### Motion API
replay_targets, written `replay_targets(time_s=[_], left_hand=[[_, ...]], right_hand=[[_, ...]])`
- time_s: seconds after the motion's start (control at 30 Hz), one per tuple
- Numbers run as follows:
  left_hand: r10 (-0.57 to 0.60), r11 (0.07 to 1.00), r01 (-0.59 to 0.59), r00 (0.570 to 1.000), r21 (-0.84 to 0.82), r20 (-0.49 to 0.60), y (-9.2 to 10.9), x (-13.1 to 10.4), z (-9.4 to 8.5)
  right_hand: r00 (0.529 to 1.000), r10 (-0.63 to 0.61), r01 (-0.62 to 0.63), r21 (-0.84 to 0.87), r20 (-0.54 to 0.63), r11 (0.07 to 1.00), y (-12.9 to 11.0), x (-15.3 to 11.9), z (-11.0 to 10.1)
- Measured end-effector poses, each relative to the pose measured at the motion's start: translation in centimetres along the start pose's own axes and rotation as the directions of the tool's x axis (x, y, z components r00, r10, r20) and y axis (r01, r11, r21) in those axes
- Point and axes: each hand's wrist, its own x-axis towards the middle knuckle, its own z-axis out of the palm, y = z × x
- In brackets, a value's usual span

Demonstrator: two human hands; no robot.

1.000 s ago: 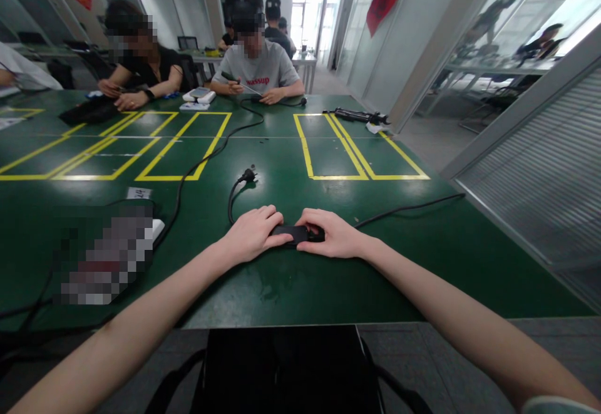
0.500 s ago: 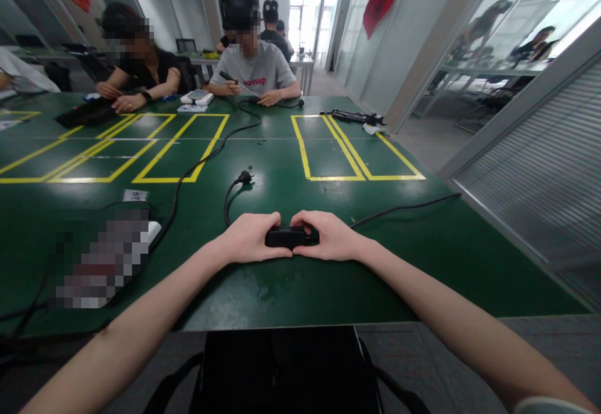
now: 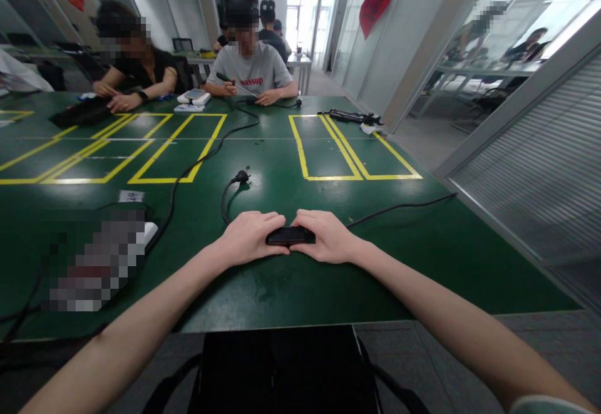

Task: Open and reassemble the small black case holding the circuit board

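Black power adapter (image 3: 290,235) sits between a person's two bare hands, centred over the near part of a green table (image 3: 300,295); whether it rests on the surface or is slightly raised, I cannot tell. The left hand (image 3: 251,237) has thumb and fingers curled round the adapter's left end, and the right hand (image 3: 323,237) pinches its right end, both partly closed to the adapter's thickness. Beyond the left hand, a short black cord bends up to a power plug (image 3: 241,177) lying on the table. Another black cable (image 3: 399,206) trails rightward from behind the right hand. Yellow tape outlines (image 3: 305,157) mark the tabletop farther off, where a co-worker in a grey T-shirt (image 3: 267,63) sits.
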Motion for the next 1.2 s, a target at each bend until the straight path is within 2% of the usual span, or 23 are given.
replay_targets(time_s=[0.2, 0.37, 0.47, 0.57, 0.67, 0.77, 0.9, 1.0, 1.13, 1.2], left_hand=[[-0.007, 0.998, 0.004, 0.999, -0.066, -0.045, -0.2, -0.2, -0.4], [-0.004, 0.999, 0.000, 0.995, -0.043, -0.097, 0.0, -0.2, -0.4], [-0.004, 0.999, 0.000, 0.996, -0.040, -0.094, 0.0, -0.2, -0.3], [-0.038, 0.997, 0.032, 0.996, -0.063, -0.086, 0.1, -0.2, -0.3], [-0.059, 0.997, 0.054, 0.993, -0.055, -0.107, 0.3, -0.2, -0.1], [-0.010, 1.000, 0.011, 0.989, 0.007, -0.145, 0.5, -0.2, 0.3], [0.109, 0.987, -0.081, 0.970, 0.138, -0.216, 0.5, 0.0, 0.8], [0.170, 0.978, -0.134, 0.955, 0.160, -0.241, 0.4, 0.1, 0.9], [0.196, 0.978, -0.176, 0.955, 0.111, -0.222, 0.5, -0.1, 1.0], [0.182, 0.980, -0.163, 0.964, 0.111, -0.194, 0.6, -0.1, 1.1]], right_hand=[[0.999, -0.028, 0.027, -0.033, -0.037, 0.999, 0.4, -0.1, 0.1], [0.990, -0.083, 0.076, -0.059, -0.113, 0.995, 1.2, 0.0, 0.2], [0.987, -0.134, 0.128, -0.065, -0.094, 0.990, 1.5, 0.0, 0.0], [0.990, -0.131, 0.126, -0.083, -0.061, 0.989, 1.5, -0.1, -0.2], [0.995, -0.066, 0.061, -0.066, -0.078, 0.996, 1.3, -0.1, -0.3], [0.994, 0.065, -0.061, 0.056, -0.085, 0.997, 1.0, 0.1, -0.3], [0.973, 0.228, -0.225, 0.331, 0.031, 0.916, 0.9, 0.3, -0.5], [0.958, 0.264, -0.285, 0.455, 0.109, 0.844, 0.9, 0.3, -0.6], [0.943, 0.268, -0.329, 0.437, 0.196, 0.837, 1.2, 0.3, -0.6], [0.952, 0.280, -0.306, 0.349, 0.123, 0.886, 1.2, 0.4, -0.5]])
